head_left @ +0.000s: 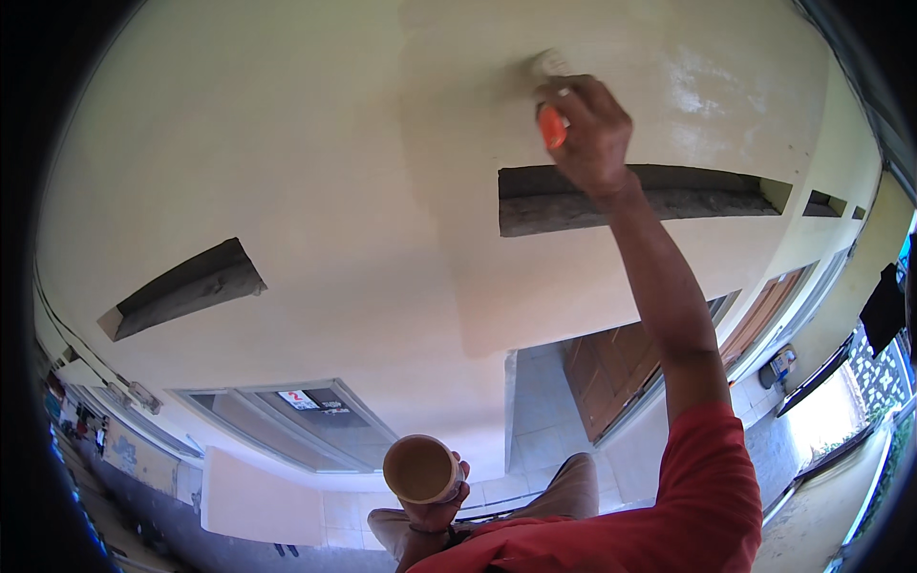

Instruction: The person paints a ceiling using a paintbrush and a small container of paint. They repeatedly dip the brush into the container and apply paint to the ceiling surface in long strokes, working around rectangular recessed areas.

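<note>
My right hand [594, 134] is raised high against the cream wall [325, 143], its fingers closed round a paintbrush. The orange handle end of the paintbrush [552, 126] points down toward me, while its pale bristles touch or nearly touch the wall. Low in front of my body, my left hand [441, 508] grips a cup [420, 469] from its right side and below. Inside the cup is a tan-brown liquid. A darker, wet-looking area covers the wall around the brush, with a shiny patch to its right.
A long dark recess [640, 196] crosses the wall below my right hand; another recess [186, 286] lies at left. Below are a framed window [296, 420] and a doorway with a brown wooden door [616, 377]. Cables and a switch box [143, 397] run along the left side.
</note>
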`<action>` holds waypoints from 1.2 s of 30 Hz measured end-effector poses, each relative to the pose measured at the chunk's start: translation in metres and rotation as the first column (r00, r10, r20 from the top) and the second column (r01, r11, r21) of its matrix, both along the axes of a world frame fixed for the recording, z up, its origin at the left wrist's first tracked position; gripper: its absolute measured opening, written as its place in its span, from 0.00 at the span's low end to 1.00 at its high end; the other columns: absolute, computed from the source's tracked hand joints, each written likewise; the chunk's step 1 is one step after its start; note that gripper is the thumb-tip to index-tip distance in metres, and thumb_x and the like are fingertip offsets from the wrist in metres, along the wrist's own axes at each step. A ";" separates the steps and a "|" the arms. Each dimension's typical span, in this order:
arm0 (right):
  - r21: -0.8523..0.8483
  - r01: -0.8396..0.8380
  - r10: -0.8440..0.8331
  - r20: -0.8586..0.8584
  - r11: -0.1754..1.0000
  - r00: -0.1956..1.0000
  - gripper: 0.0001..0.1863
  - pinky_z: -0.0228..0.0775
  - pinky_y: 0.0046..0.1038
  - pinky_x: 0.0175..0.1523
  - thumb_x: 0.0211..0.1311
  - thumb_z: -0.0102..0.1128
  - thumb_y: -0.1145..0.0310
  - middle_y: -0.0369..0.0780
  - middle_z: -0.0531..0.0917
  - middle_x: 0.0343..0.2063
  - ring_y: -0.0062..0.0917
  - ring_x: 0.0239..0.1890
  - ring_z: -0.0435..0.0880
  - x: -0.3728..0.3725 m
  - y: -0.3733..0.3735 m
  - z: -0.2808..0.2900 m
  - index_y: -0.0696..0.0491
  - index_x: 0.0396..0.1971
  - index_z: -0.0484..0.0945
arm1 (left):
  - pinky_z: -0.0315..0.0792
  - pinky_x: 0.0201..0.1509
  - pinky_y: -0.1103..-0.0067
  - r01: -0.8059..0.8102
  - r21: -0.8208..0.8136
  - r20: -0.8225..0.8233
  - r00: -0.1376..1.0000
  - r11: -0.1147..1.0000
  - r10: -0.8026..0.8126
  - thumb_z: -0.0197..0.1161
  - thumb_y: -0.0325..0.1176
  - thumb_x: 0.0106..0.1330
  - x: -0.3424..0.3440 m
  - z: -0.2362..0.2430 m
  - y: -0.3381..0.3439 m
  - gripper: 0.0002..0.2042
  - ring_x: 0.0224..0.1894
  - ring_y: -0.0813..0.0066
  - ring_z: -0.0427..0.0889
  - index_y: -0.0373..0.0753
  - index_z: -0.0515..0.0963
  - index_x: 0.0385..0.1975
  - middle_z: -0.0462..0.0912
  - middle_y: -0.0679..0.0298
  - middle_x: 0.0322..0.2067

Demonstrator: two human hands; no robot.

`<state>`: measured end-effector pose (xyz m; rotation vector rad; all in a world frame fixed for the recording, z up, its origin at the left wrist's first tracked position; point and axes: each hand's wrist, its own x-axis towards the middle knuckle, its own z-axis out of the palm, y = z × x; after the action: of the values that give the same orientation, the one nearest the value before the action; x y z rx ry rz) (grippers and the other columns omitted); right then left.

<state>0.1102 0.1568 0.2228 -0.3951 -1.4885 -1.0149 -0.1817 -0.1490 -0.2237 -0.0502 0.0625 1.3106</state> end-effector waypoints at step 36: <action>0.026 -0.841 0.702 -0.565 0.540 0.434 0.08 0.83 0.31 0.39 0.60 0.73 0.73 0.37 0.85 0.34 0.26 0.34 0.87 0.166 0.053 0.171 0.56 0.38 0.84 | 0.84 0.56 0.49 0.066 0.004 0.052 0.996 0.998 -0.066 0.63 0.71 0.67 0.009 -0.008 0.002 0.37 0.67 0.43 0.73 0.51 0.76 0.68 0.76 0.48 0.64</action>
<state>0.2757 0.2095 0.3936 -0.0878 -1.0797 0.0870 -0.1727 -0.1466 -0.2312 -0.0794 0.0177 1.2426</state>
